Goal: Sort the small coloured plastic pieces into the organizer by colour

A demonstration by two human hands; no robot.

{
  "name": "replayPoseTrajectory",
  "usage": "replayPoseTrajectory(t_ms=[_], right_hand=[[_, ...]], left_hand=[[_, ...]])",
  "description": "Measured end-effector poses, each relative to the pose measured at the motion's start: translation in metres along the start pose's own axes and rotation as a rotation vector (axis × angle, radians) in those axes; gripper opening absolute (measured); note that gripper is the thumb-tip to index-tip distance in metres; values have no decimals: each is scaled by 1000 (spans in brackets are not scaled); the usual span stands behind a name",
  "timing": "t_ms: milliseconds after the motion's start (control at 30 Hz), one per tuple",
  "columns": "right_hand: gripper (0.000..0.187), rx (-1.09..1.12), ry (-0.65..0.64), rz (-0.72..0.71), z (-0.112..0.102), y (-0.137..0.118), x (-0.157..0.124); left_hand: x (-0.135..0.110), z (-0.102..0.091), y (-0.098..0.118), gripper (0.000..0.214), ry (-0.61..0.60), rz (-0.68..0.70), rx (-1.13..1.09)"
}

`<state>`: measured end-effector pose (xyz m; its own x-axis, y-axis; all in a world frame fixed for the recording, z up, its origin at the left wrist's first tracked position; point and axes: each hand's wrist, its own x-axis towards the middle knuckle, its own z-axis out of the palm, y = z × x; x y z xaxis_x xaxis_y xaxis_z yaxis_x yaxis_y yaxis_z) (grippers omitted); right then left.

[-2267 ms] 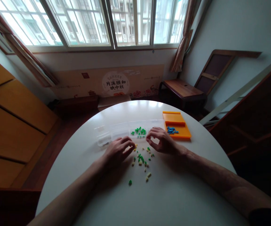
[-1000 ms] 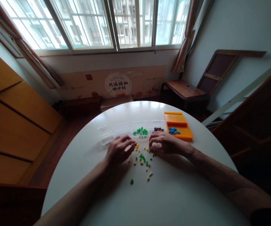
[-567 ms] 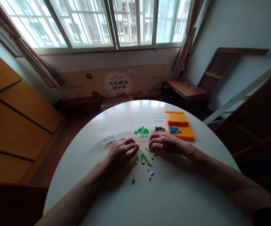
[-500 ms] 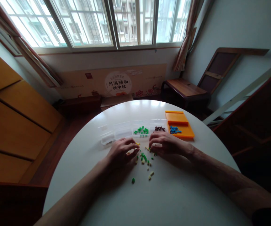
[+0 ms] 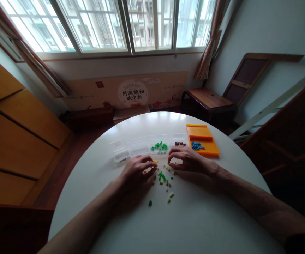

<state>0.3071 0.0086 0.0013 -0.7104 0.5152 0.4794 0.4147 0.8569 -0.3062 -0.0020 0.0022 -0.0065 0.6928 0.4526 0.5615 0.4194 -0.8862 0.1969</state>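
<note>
White table (image 5: 195, 218): bricks (image 5: 162, 176), clear box (image 5: 138, 151), orange tray (image 5: 211, 147).

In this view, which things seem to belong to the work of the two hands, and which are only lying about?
In use, it seems:
left hand
right hand, pinching a green piece
scattered pieces
clear box
orange tray with blue pieces
table

Only around:
window
curtain
printed panel
wooden seat
cabinet

Small green bricks (image 5: 163, 176) and cream bricks (image 5: 171, 194) lie loosely scattered between the left hand (image 5: 139, 169) and the right hand (image 5: 183, 157) and trail off to their near side, while yellow bricks (image 5: 155, 161) (partly covered) sit by the left fingertips and a single green piece (image 5: 168, 163) is pinched in the right ones.
</note>
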Motion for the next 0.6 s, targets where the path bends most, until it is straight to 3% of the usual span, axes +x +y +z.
replayPoseTrajectory(t_ms=[300,600], right_hand=[[2,-118,145,51,-4,-1,24],[3,-230,270,179,11,5,47]], left_hand=[[-5,-1,-3,8,-10,-5,-34],[-8,-1,-5,8,4,6,-48]])
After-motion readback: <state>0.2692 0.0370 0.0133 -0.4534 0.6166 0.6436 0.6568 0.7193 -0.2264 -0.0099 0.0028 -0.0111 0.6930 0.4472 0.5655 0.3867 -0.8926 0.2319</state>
